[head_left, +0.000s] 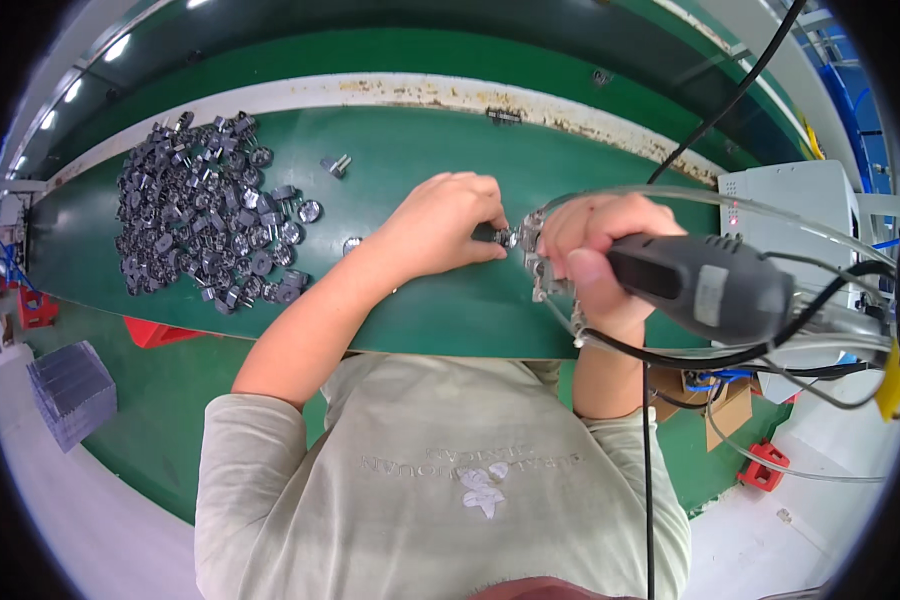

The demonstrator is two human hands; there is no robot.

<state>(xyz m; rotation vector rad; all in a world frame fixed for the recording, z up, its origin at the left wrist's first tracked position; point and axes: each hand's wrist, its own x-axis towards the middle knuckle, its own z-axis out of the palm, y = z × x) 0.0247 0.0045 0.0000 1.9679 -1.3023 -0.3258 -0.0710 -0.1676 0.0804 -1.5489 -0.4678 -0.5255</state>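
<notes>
My left hand (442, 222) is closed, pinching a small dark plug-like part (484, 233) between thumb and fingers just above the green table. Around a grey and black powered screwdriver (710, 285), my right hand (600, 240) is wrapped. The tool lies sideways, its clear front nozzle (532, 240) pointing left at the part. Nozzle and part meet or nearly touch; the exact contact is too small to tell. To the left spreads a big heap of similar dark plug parts (205, 215) with metal pins. One loose plug part (336, 165) lies behind my left forearm, another (352, 244) right beside it.
Clear hoses and black cables (820, 310) trail from the tool to the right. A white machine box (790, 205) stands at the table's right end. Along the back runs a worn white ledge (400, 92). Below are red bins (160, 332) and a grey crate (72, 392).
</notes>
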